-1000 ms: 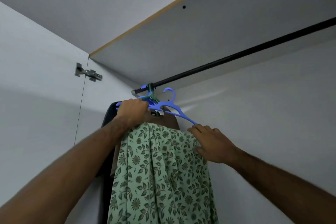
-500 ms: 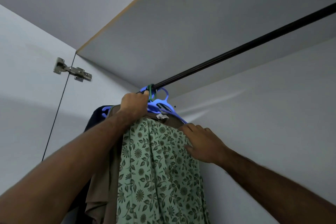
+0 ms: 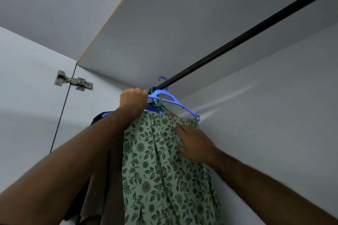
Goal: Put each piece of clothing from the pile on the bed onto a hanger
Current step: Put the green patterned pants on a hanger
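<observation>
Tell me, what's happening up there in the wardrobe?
A person is hanging a green floral garment on the dark rail. The left hand is fisted around the top of a blue hanger right at the rail, while the right hand rests with spread fingers on the fabric. Brown and dark clothes hang just beside it, near the door hinge.

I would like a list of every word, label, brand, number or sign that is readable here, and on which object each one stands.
None: no readable text shows anywhere in the picture.
Green floral garment: only a leaf and flower print, no letters.
Blue hanger: plain, no marking visible.
Metal hinge: any stamp is too small to read.
Dark rail: plain.
</observation>
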